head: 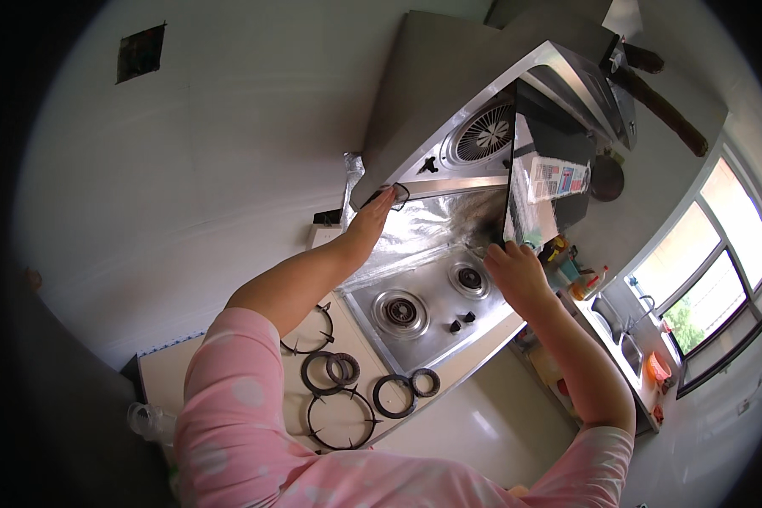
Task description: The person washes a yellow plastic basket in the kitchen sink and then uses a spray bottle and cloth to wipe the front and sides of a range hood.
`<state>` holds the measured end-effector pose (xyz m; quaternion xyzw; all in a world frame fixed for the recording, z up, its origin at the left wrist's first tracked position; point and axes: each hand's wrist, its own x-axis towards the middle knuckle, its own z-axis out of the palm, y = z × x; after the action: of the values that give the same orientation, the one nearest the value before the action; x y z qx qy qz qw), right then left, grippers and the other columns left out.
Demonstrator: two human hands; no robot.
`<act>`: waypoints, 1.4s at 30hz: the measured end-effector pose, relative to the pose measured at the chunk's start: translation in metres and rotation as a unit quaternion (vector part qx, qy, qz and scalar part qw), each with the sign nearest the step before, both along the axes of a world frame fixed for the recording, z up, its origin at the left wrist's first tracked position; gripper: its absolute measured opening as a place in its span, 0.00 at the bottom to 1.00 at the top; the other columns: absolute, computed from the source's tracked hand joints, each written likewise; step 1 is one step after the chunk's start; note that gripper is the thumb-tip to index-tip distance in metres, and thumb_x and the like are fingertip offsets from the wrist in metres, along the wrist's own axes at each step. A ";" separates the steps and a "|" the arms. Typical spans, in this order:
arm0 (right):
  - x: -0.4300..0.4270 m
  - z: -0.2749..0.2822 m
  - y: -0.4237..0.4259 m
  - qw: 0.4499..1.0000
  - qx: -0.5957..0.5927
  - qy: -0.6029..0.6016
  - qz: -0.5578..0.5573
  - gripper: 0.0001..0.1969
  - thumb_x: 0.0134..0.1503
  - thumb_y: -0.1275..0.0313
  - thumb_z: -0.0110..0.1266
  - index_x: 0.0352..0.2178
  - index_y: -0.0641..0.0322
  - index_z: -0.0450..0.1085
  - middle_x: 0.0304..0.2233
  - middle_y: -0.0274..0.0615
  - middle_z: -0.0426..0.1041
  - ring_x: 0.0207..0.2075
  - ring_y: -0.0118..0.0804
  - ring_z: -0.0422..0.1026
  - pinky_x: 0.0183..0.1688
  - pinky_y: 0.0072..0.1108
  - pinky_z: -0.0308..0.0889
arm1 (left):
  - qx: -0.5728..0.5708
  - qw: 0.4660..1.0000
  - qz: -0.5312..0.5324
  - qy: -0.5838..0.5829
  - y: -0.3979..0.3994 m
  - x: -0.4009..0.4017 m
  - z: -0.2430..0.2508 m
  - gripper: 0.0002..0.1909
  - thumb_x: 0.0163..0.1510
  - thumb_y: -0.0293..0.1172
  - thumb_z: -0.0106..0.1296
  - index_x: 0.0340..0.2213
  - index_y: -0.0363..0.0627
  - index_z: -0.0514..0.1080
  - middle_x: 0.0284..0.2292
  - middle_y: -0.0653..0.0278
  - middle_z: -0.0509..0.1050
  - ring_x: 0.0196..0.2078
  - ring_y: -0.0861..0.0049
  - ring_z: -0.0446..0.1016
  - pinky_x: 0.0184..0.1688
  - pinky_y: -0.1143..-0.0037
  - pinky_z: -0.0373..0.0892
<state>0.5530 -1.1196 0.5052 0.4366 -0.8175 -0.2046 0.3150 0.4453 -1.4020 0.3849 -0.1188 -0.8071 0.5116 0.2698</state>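
Note:
A range hood (457,95) with a round fan grille (486,133) hangs above a steel gas cooktop (425,324). My left hand (378,213) is at the hood's lower left edge, with a dark mesh-like pad (401,195) at its fingers; the fingers look stretched out against it. My right hand (514,263) grips the lower corner of the hood's dark glossy panel (546,159), which is swung out from the hood and bears a printed label (559,180). The cooktop's two burners show without their pan supports.
Pan supports (341,419) and burner rings (394,396) lie on the counter (292,374) before me. Crumpled foil (432,222) lines the wall behind the cooktop. Bottles (585,287), a sink (632,352) and an orange basket (658,366) stand at the right, under a window.

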 end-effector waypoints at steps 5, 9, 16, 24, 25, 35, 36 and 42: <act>-0.007 -0.005 0.009 1.000 0.020 0.011 -0.019 0.03 0.40 0.74 0.50 0.21 0.55 0.65 0.27 0.33 0.62 0.30 0.34 0.65 0.32 0.24 0.64 | -0.016 1.000 0.019 0.015 0.001 -0.009 -0.005 0.31 0.53 0.37 0.35 0.57 0.38 0.49 0.61 0.58 0.43 0.64 0.65 0.39 0.64 0.62 0.28; -0.005 -0.002 0.007 0.999 0.036 0.015 0.000 0.03 0.40 0.73 0.50 0.21 0.56 0.65 0.27 0.34 0.62 0.29 0.34 0.65 0.31 0.24 0.63 | 0.006 0.997 -0.004 0.071 0.007 -0.036 -0.021 0.32 0.53 0.38 0.35 0.58 0.41 0.47 0.62 0.60 0.37 0.64 0.65 0.36 0.63 0.62 0.27; -0.003 0.000 0.003 0.998 0.044 0.048 0.013 0.02 0.39 0.71 0.50 0.18 0.53 0.66 0.25 0.31 0.62 0.27 0.31 0.63 0.29 0.21 0.61 | 0.033 0.998 -0.026 0.049 0.054 -0.087 -0.032 0.31 0.54 0.38 0.35 0.58 0.43 0.48 0.62 0.64 0.33 0.64 0.67 0.31 0.63 0.63 0.27; -0.003 0.000 0.006 0.996 0.075 0.026 -0.027 0.03 0.39 0.71 0.50 0.20 0.54 0.66 0.26 0.33 0.60 0.29 0.32 0.63 0.32 0.22 0.61 | -0.004 0.997 -0.042 0.064 0.118 -0.153 -0.043 0.30 0.56 0.40 0.30 0.58 0.42 0.47 0.62 0.68 0.36 0.64 0.71 0.33 0.64 0.62 0.28; -0.003 0.000 0.003 0.996 0.076 0.032 -0.025 0.03 0.39 0.71 0.50 0.20 0.54 0.66 0.26 0.33 0.60 0.29 0.32 0.63 0.32 0.22 0.61 | 0.012 0.997 -0.053 0.061 0.116 -0.158 -0.044 0.30 0.55 0.40 0.31 0.58 0.41 0.48 0.62 0.67 0.38 0.64 0.71 0.35 0.64 0.63 0.30; -0.005 -0.003 0.004 0.999 0.045 0.027 0.007 0.03 0.40 0.72 0.50 0.21 0.55 0.65 0.27 0.33 0.61 0.28 0.32 0.62 0.29 0.22 0.59 | 0.100 0.977 -0.138 0.131 0.072 -0.113 -0.054 0.28 0.53 0.36 0.35 0.55 0.38 0.55 0.60 0.66 0.47 0.63 0.74 0.42 0.64 0.68 0.35; -0.005 -0.004 0.002 0.999 0.039 0.030 0.007 0.03 0.40 0.72 0.50 0.21 0.55 0.65 0.27 0.33 0.60 0.28 0.32 0.62 0.29 0.22 0.59 | 0.124 0.974 -0.143 0.127 0.059 -0.099 -0.054 0.29 0.53 0.36 0.35 0.55 0.38 0.54 0.61 0.66 0.45 0.63 0.73 0.41 0.64 0.68 0.35; -0.007 -0.007 -0.003 0.999 0.047 0.018 -0.021 0.04 0.39 0.73 0.50 0.22 0.56 0.67 0.27 0.34 0.61 0.30 0.34 0.63 0.34 0.22 0.61 | 0.191 0.964 -0.153 0.103 0.012 -0.028 -0.013 0.27 0.51 0.35 0.36 0.52 0.33 0.58 0.57 0.54 0.54 0.61 0.69 0.48 0.64 0.68 0.34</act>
<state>0.5459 -1.1229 0.4978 0.4298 -0.8104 -0.2567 0.3043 0.4172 -1.3900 0.3718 -0.1336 -0.8298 0.3102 0.4442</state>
